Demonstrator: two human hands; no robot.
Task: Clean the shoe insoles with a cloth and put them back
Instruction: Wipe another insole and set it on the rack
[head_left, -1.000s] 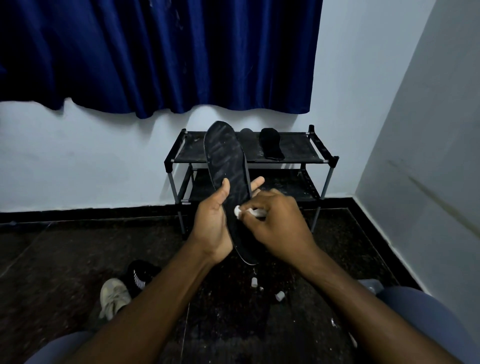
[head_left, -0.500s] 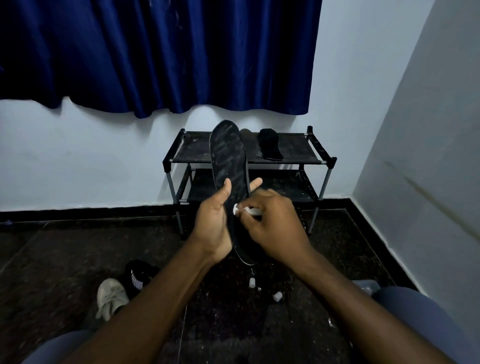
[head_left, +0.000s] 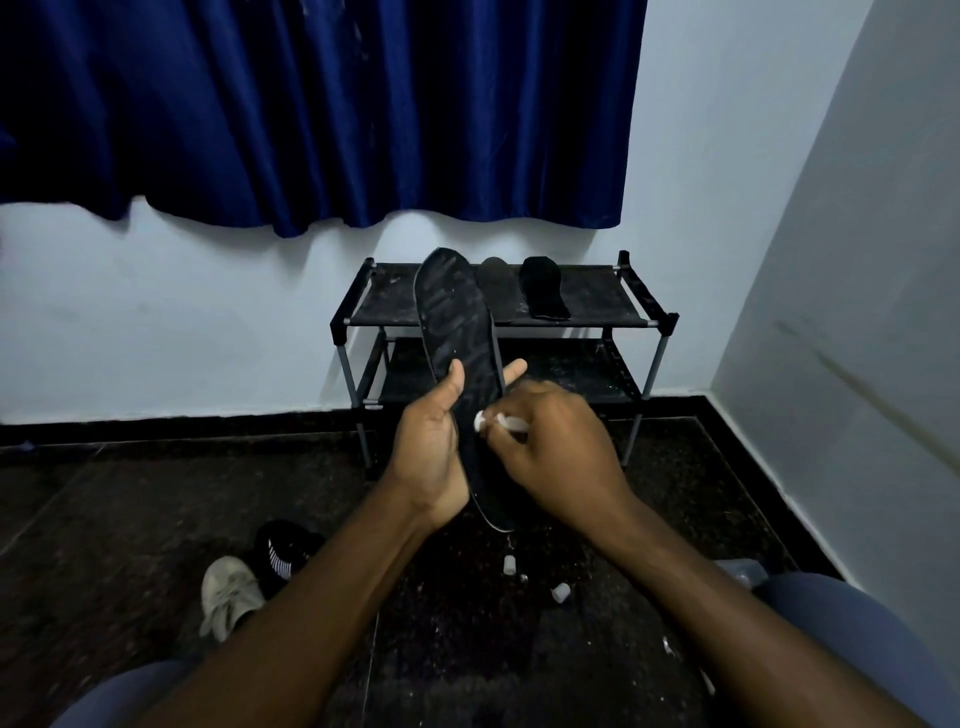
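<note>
**Wiping holds at one patch of the insole**

The shoe rack (head_left: 597, 296) at centre frame carries two spare insoles (head_left: 543, 293) on its top shelf, unmoved over the last second. In front of it the insole (head_left: 457, 322) you are cleaning stands near upright, toe up, and its tilt has barely changed. Your left hand (head_left: 431, 447) grips its lower half, thumb across the face and fingertips showing past the right edge. Your right hand (head_left: 556, 457) has its fingers curled round the small white cloth (head_left: 498, 422), pinching it against the insole's right edge at mid-length. The cloth sits at almost the same spot as before. You seem to be rubbing one patch: toe and heel look uncovered, and the shoes (head_left: 228, 592) at lower left await refitting.
</note>
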